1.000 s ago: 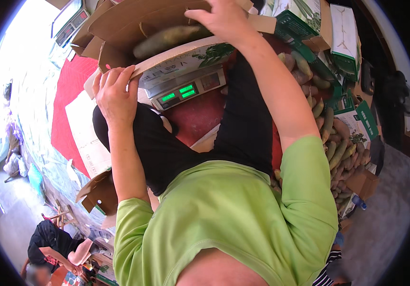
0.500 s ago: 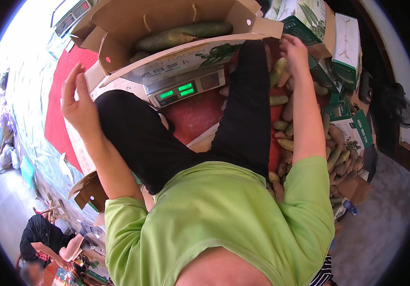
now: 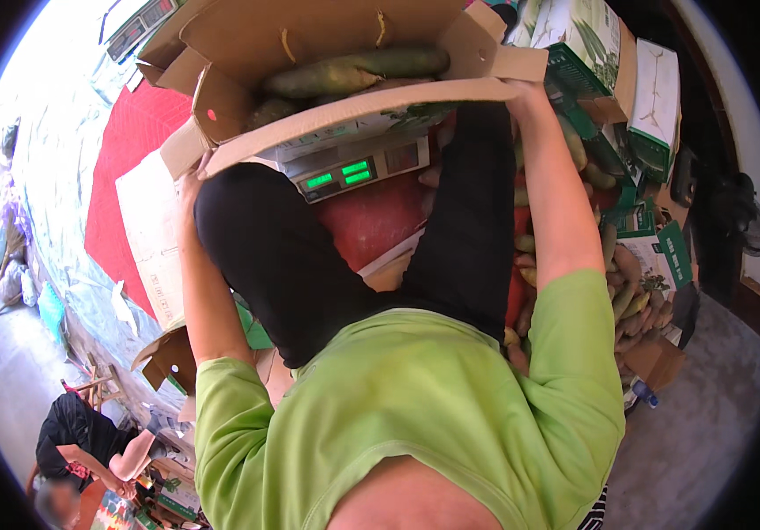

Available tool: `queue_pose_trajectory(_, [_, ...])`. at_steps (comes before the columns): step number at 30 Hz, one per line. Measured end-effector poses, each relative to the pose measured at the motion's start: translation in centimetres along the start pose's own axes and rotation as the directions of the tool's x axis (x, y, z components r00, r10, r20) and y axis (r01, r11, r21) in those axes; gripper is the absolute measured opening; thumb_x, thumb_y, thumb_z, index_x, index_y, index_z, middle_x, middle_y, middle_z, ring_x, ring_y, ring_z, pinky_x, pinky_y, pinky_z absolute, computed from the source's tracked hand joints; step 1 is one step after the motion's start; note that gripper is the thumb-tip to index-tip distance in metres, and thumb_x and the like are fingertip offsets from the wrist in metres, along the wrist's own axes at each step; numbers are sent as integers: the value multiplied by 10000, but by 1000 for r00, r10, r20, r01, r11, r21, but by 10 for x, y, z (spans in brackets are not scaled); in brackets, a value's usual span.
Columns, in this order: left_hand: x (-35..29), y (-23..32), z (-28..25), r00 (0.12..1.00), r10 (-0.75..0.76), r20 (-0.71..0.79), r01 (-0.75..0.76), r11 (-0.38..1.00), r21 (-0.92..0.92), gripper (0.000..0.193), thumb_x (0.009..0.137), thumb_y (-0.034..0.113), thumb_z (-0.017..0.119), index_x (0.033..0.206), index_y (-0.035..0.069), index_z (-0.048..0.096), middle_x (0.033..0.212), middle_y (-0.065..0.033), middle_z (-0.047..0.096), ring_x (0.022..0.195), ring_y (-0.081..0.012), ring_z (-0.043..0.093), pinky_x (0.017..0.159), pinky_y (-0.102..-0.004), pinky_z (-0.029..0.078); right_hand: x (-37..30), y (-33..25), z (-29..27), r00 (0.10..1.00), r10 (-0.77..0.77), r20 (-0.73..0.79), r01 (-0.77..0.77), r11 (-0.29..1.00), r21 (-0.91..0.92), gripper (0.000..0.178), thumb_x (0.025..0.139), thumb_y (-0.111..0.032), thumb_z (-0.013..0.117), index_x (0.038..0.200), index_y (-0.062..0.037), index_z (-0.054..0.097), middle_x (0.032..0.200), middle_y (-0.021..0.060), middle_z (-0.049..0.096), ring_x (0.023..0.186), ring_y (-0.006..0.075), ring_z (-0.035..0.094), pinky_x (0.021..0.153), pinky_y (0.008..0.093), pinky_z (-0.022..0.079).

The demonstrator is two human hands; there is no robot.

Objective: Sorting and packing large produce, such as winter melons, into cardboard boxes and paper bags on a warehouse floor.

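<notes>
An open cardboard box (image 3: pixel 353 104) stands on a digital scale (image 3: pixel 344 176) with a lit green display, beyond my knees. Inside it lie long green radishes (image 3: pixel 358 71). My left hand (image 3: pixel 192 179) grips the box's near left corner flap, partly hidden by my knee. At the near right corner, my right hand (image 3: pixel 524 94) is closed on the front flap, its fingers mostly behind the cardboard. The front flap bends up and toward me between the two hands.
To the right lies a heap of radishes (image 3: pixel 631 296) beside green and white cartons (image 3: pixel 574 40). Another scale (image 3: pixel 139 26) stands at the far left, near a red sheet (image 3: pixel 124 168). A seated person (image 3: pixel 79 442) works at the lower left.
Both hands, raised and apart from the flap's ends before, have come down onto the box's near corners and taken hold. The front flap has tilted further up toward me.
</notes>
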State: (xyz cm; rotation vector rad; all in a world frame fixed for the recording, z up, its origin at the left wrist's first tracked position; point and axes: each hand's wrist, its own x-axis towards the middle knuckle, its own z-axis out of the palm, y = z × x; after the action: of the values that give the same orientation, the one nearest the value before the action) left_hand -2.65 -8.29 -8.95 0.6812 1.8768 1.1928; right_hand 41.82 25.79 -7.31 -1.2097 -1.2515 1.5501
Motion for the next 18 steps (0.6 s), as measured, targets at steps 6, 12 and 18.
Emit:
queue_pose_trajectory(6, [13, 41, 19, 987, 141, -74, -45, 692, 720, 333, 862, 271, 602, 1097, 36, 619, 1023, -131, 645, 967, -266, 603, 827, -381, 463, 5, -9, 6, 996, 72, 51, -76, 993, 87, 252, 885, -175, 596, 1094, -35, 605, 977, 74, 637, 815, 182, 637, 678, 338, 529])
queue_pose_trajectory(12, [2, 97, 31, 979, -89, -184, 43, 969, -242, 226, 889, 227, 569, 1021, 53, 623, 952, -51, 653, 834, -149, 623, 726, -307, 499, 5, -27, 13, 977, 167, 133, -165, 986, -27, 242, 861, -141, 622, 1074, -26, 611, 920, 61, 642, 789, 157, 636, 669, 302, 528])
queue_pose_trajectory(18, [19, 76, 23, 984, -118, -136, 25, 839, -544, 233, 847, 180, 649, 1023, 36, 601, 929, -78, 650, 820, -172, 630, 729, -324, 523, -1, -45, 28, 987, 141, 79, -134, 987, -88, 242, 845, -122, 644, 1056, -10, 607, 916, 65, 639, 771, 147, 629, 640, 294, 517])
